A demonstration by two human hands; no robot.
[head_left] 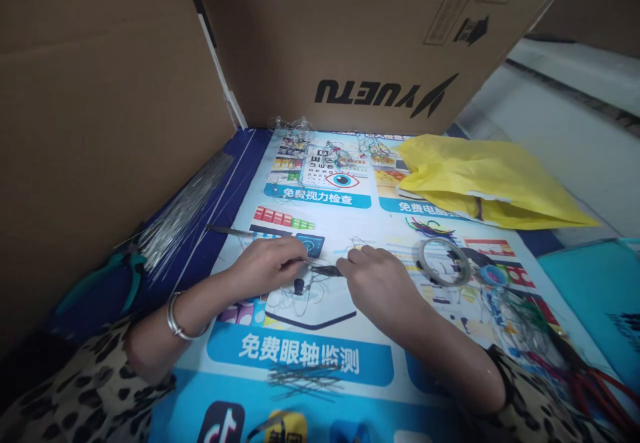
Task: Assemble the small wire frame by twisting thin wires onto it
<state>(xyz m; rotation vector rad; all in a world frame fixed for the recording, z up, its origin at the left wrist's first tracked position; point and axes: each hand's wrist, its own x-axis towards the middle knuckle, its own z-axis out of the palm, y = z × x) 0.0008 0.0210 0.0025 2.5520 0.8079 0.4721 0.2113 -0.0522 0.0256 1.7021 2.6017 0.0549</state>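
Observation:
My left hand [273,263], a bracelet at its wrist, is closed with thumb and finger pinched on a thin wire [301,306] that trails in loose loops below. A small black piece [299,286] sits among these loops. My right hand [377,283] grips a dark, pointed tool [326,270], which looks like tweezers. Its tip points left and meets the wire close to my left fingertips. The handle is hidden inside my right fist. Under both hands lies a printed sheet [280,363].
Long silver wires [185,210] and teal-handled pliers [130,270] lie left; short rods [305,380] lie in front. A tape roll [444,262], yellow bag [490,176] and red-handled tool [590,390] are right. Cardboard [325,36] walls the back. Tangled wire pieces [345,153] lie before it.

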